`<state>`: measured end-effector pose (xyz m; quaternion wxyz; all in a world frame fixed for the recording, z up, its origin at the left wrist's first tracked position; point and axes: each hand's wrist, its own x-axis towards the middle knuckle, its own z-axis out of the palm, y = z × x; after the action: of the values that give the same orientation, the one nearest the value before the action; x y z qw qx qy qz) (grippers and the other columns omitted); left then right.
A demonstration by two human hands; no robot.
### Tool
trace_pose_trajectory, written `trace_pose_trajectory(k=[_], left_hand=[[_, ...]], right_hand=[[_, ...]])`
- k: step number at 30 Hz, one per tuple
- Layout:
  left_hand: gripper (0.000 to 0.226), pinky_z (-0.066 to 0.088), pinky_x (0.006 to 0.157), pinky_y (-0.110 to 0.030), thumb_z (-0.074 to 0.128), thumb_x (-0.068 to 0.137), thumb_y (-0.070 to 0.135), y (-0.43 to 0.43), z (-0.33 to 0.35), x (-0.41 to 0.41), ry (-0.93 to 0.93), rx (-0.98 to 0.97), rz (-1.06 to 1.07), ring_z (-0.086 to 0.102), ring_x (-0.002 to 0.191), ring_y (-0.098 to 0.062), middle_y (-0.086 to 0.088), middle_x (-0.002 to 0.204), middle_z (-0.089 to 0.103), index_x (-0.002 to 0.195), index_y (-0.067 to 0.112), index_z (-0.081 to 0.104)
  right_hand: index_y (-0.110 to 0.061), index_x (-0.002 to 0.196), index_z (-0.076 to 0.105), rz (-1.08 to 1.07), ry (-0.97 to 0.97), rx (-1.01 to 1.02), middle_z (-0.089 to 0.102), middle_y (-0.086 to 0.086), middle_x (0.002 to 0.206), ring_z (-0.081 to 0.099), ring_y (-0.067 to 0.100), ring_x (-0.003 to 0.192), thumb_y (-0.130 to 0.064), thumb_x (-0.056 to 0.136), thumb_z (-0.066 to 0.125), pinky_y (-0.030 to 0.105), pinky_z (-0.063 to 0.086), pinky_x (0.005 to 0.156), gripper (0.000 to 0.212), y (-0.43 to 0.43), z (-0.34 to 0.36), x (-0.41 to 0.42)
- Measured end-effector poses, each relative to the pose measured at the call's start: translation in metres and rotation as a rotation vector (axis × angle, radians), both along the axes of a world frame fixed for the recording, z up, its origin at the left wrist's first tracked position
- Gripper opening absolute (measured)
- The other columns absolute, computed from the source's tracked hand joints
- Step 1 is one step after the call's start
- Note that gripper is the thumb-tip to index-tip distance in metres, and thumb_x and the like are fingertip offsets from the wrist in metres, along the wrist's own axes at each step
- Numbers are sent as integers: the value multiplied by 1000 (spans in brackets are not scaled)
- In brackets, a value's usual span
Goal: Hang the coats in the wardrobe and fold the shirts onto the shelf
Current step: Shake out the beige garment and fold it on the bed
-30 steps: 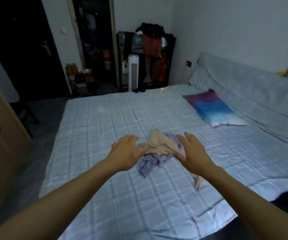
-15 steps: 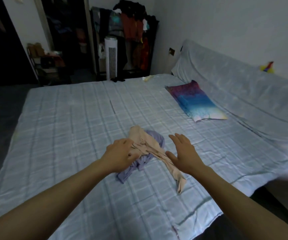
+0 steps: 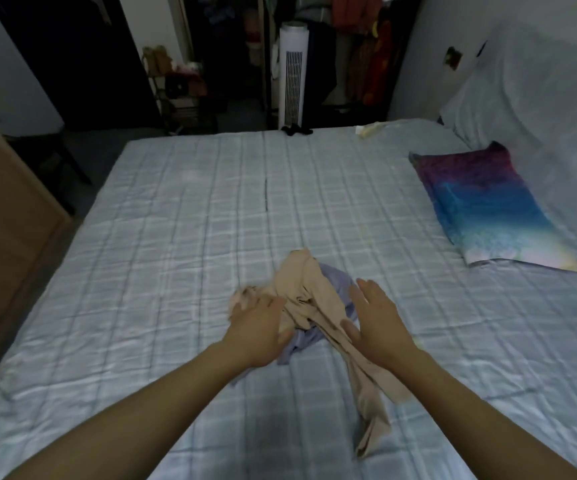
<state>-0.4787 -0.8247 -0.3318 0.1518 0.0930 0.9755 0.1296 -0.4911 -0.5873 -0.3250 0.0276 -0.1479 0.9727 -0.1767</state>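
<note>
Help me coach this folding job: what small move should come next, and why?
Probably lift the beige garment clear with the left hand, which already grips its edge. It lies tangled over the lavender garment on the bed, and the right hand is open.

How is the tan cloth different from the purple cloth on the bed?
The tan cloth lies on top, while the purple cloth is mostly buried under it. The tan cloth trails a long strip toward the bed's near edge; the purple cloth stays bunched. The left hand grips the tan cloth; the open right hand rests by the purple one. Both lie crumpled on the checked bedsheet.
</note>
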Motion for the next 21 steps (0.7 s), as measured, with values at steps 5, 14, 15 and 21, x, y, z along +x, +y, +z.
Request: trace_pose_trajectory(k=[5,14,15,21], left_hand=[[66,22,110,-41,45,97,49,-6,-16,-24,16,-23,86,28,141,-20,-1,155,31,152,22,23],[61,29,111,-45,47,96,49,-42,-69,-71,-136,-44,154,32,138,-27,-3,152,35,148,22,31],[60,28,111,-44,47,96,48,-47,-75,-78,-154,-49,156,31,138,-26,-2,152,35,148,21,32],[62,28,112,-46,42,98,48,-74,-121,-131,-247,-82,205,31,139,-27,-4,152,35,151,19,27]], right_hand=[[-12,152,22,82,-32,49,29,14,155,28,30,142,-35,98,50,35,20,117,66,1,-23,-40],[-17,150,27,129,-133,107,28,4,155,27,19,142,-33,103,40,31,15,118,52,-17,-81,-99],[-20,151,23,96,-169,107,24,1,157,22,16,144,-35,103,36,30,12,118,52,-21,-87,-109],[-15,151,33,78,-239,138,27,9,159,22,27,147,-31,93,57,41,19,119,65,-45,-120,-172]])
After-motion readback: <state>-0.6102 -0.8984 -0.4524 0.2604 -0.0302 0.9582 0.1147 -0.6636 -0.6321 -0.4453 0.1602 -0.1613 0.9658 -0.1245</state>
